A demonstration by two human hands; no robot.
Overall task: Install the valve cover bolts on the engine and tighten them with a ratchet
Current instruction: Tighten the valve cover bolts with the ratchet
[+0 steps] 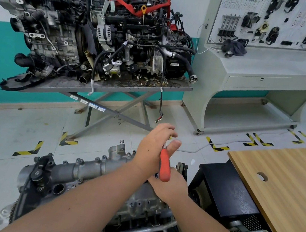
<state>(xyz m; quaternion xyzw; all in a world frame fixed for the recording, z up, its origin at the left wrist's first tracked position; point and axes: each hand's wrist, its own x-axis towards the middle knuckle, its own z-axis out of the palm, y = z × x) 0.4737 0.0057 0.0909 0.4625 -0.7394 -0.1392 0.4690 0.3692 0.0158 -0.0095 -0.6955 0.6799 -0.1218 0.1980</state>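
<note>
The engine sits low in the middle of the frame. The left hand wraps around the red-handled ratchet. The right hand lies under it on the engine; I cannot tell if it grips anything. The ratchet head is hidden, so it may slip off a bolt and round it. Two more engines sit on a gray table at upper left, over a pale tiled floor.
</note>
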